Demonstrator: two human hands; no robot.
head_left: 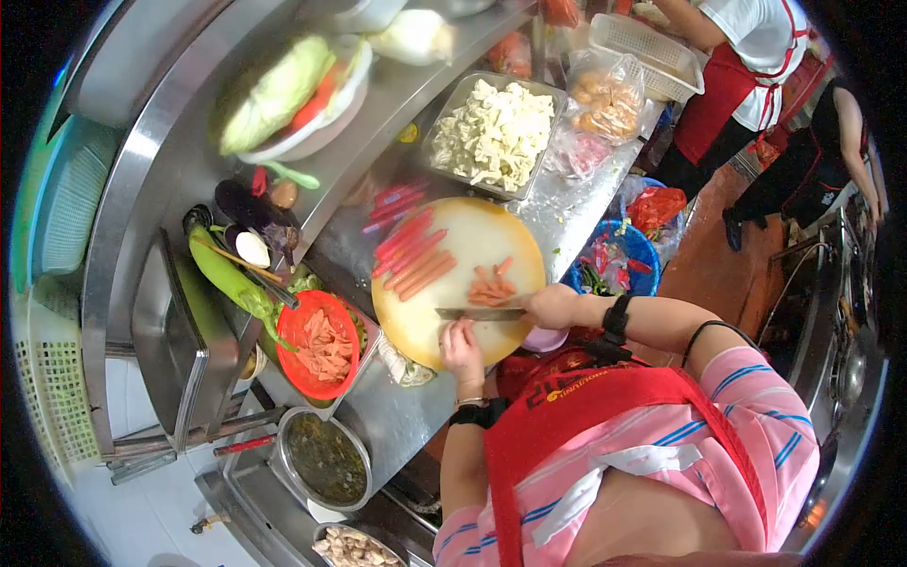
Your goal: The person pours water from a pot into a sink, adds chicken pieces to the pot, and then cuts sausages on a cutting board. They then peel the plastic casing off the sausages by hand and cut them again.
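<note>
On the round cutting board (pixel 482 227) my right hand (pixel 553 307) grips a knife (pixel 477 314) by its handle, the blade pointing left across the board. My left hand (pixel 461 348) rests at the board's near edge with fingers curled in against the blade; what they hold, if anything, is hidden. Just beyond the blade lies a small pile of cut sausage pieces (pixel 491 285). Several whole sausages (pixel 421 275) lie side by side at the board's left, beside brighter red ones (pixel 408 243) that look wrapped.
A tray of cauliflower florets (pixel 496 134) stands behind the board, near a clear bag of brownish food (pixel 605 99). To the left are a red bowl of sliced meat (pixel 319 350) and a metal bowl of dark liquid (pixel 326 458). A blue bin (pixel 628 248) stands right; two people work beyond.
</note>
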